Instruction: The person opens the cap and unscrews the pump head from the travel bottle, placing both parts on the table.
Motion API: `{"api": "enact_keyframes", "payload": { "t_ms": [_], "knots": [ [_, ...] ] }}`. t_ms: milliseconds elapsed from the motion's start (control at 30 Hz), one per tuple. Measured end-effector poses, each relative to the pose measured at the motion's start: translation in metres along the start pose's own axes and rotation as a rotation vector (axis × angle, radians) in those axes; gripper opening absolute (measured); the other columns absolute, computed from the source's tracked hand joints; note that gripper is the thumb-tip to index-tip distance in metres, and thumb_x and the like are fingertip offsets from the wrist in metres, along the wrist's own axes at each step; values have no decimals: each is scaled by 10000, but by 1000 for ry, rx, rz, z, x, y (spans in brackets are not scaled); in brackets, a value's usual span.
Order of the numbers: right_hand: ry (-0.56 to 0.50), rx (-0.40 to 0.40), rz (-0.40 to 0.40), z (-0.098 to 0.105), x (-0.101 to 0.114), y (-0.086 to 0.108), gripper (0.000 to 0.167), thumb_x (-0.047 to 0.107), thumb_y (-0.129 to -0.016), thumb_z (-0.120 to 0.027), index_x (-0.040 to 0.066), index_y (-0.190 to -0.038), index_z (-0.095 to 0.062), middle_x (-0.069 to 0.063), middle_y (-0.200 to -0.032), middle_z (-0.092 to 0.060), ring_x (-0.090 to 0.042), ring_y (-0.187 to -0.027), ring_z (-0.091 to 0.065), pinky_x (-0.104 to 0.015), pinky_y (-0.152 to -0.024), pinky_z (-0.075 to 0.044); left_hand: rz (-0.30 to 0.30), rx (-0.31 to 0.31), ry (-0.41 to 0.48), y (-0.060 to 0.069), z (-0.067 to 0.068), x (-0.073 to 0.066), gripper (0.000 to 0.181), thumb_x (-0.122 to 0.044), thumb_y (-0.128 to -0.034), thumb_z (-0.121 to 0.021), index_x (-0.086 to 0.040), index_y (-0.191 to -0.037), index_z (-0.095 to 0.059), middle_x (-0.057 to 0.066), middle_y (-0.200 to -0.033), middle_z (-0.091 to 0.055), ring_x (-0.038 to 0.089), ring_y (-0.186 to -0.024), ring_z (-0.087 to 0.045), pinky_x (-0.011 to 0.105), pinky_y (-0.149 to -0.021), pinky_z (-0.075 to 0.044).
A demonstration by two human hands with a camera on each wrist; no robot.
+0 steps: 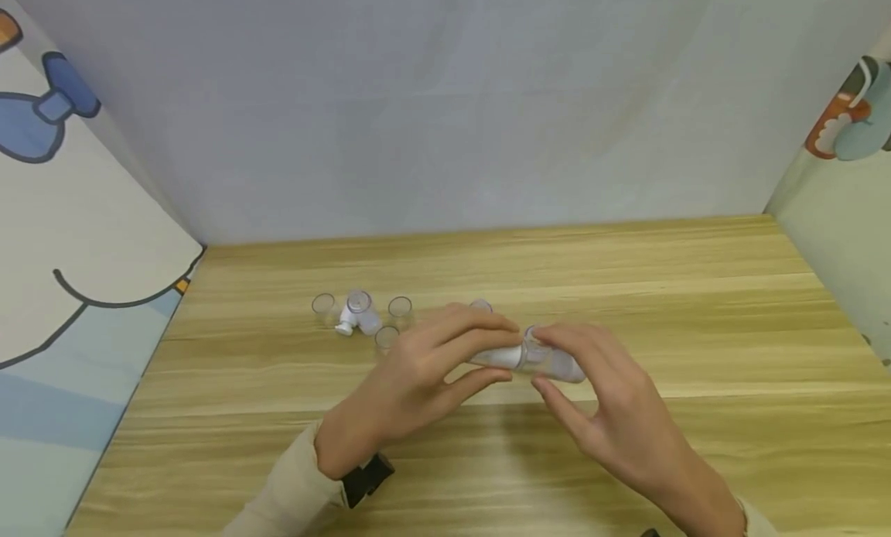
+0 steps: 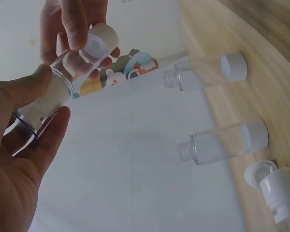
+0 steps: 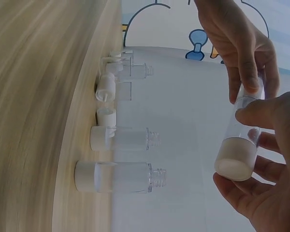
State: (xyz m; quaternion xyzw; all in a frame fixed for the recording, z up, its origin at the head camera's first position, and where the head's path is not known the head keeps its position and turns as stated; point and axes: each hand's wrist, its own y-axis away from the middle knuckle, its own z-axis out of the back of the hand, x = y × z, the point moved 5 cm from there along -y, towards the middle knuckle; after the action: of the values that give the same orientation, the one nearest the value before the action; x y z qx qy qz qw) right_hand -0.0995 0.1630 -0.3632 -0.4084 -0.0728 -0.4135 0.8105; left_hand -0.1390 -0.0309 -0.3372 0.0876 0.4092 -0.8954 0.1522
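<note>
Above the table, a clear bottle (image 1: 557,363) with a white base (image 3: 236,159) lies tilted almost level between both hands. My right hand (image 1: 619,405) grips it near the base, thumb on one side and fingers on the other. At the opposite end my left hand (image 1: 425,367) pinches a clear cap (image 2: 55,99) with a white part inside it. Cap and bottle meet end to end; whether they are locked together I cannot tell. Fingers hide part of both pieces in the head view.
Two clear bottles with threaded necks, one nearer (image 3: 125,176) and one farther (image 3: 128,138), stand upright on the wooden table (image 1: 696,289). White pump heads (image 2: 280,188) lie beside them. Several clear caps (image 1: 400,306) stand at the left. A pale cloth wall (image 1: 452,135) rises behind.
</note>
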Motion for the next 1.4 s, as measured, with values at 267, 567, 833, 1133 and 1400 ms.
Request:
{"api": "enact_keyframes", "payload": {
  "t_ms": [267, 567, 833, 1133, 1400],
  "knots": [
    [8, -28, 41, -1, 7, 1, 470, 453, -1077, -519, 80, -1318, -673, -39, -1245, -686, -204, -1116, -620, -132, -1050, -437, -69, -85, -6, 7, 3, -5, 370, -141, -828, -881, -54, -1170, -768, 77, -1158, -760, 162, -968, -708, 195, -809, -560],
    [44, -79, 80, 1, 14, 4, 434, 436, -1075, -543, 78, -1255, -709, -10, -1087, -691, -164, -965, -597, -188, -884, -468, -82, -142, -7, 11, 6, -10, 370, -124, -802, -890, -55, -1149, -780, 84, -1107, -769, 149, -874, -695, 167, -724, -534],
    [-9, -7, 114, 2, 15, 4, 438, 405, -1081, -521, 59, -1285, -695, -9, -1133, -687, -156, -1015, -608, -162, -931, -475, -73, -84, 51, 14, 10, -12, 379, -110, -800, -892, -60, -1159, -781, 86, -1125, -770, 137, -884, -688, 186, -750, -529],
    [-7, 52, 78, -2, 15, 9, 442, 414, -1072, -501, 69, -1273, -689, -11, -1154, -686, -169, -1051, -611, -167, -975, -477, -69, -77, 103, 17, 10, -14, 375, -83, -804, -885, -37, -1160, -777, 105, -1119, -769, 149, -907, -708, 142, -759, -546],
    [57, 23, 18, -2, 13, 11, 388, 382, -1022, -633, 78, -1257, -686, -2, -1123, -681, -155, -1001, -603, -194, -894, -487, -43, -139, -38, 21, 11, -18, 353, -118, -821, -872, -28, -1149, -778, 108, -1110, -774, 178, -918, -726, 202, -786, -578]
  ]
}}
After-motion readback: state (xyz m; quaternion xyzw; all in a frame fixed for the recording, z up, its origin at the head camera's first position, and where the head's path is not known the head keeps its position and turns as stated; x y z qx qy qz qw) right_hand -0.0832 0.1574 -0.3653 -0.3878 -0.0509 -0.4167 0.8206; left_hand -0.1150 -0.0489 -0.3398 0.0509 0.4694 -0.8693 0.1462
